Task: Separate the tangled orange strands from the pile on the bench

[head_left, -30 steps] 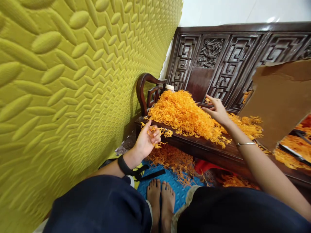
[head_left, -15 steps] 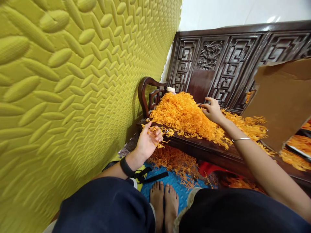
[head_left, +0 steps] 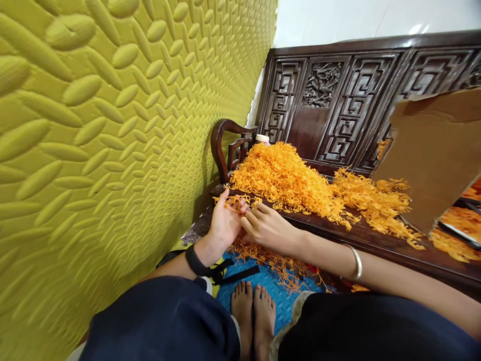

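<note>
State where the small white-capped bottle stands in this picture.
In the head view the white-capped bottle stands at the bench's far left end, behind the orange strand heap, beside the curved armrest.

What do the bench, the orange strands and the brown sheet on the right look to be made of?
Bench: dark, glossy carved hardwood, with fretwork panels and sheen. Orange strands: thin, curly and matte; possibly dried plant or fungus, though I cannot tell. Brown sheet: matte cardboard, with a torn, ragged top edge.
</note>
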{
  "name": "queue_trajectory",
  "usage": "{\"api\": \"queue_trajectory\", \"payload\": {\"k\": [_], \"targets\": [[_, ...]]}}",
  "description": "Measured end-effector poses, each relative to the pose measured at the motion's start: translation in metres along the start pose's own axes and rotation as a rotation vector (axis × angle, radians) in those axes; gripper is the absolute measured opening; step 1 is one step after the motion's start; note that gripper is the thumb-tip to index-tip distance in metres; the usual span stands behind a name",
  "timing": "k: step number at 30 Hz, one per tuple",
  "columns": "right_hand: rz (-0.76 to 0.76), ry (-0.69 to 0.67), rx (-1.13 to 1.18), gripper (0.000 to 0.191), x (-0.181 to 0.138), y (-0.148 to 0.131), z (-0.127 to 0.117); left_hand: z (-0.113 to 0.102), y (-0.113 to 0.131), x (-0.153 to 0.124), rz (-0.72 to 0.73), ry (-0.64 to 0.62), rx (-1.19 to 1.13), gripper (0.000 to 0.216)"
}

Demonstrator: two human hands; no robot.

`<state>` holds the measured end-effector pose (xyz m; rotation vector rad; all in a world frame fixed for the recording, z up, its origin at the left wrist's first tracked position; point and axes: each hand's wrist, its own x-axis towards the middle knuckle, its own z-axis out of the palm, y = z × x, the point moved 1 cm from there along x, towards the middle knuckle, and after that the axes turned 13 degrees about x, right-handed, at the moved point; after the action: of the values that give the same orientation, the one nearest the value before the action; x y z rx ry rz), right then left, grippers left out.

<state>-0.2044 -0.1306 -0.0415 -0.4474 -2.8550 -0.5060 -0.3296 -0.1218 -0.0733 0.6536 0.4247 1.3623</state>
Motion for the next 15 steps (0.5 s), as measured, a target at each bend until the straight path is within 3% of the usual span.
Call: {"api": "queue_trajectory", "payload": {"k": [3,7,10,15], "targets": [[-0.033,0.055,-0.192,0.025,-0.002,-0.005,0.014,0.001,0.000,0.000,-0.037,-0.016,0.018,0.044],[-0.046,0.013,-0.202,0.025,-0.006,-0.001,0.011,0.003,0.000,-0.001,0.006,-0.006,0.023,0.041],[-0.053,-0.107,0.008,0.023,-0.009,0.004,0.007,0.000,-0.005,-0.001,-0.040,0.039,0.052,0.040],[0.019,-0.255,0.630,0.026,-0.024,0.015,0.006,-0.009,-0.011,0.002,-0.163,0.129,0.103,0.037]]}}
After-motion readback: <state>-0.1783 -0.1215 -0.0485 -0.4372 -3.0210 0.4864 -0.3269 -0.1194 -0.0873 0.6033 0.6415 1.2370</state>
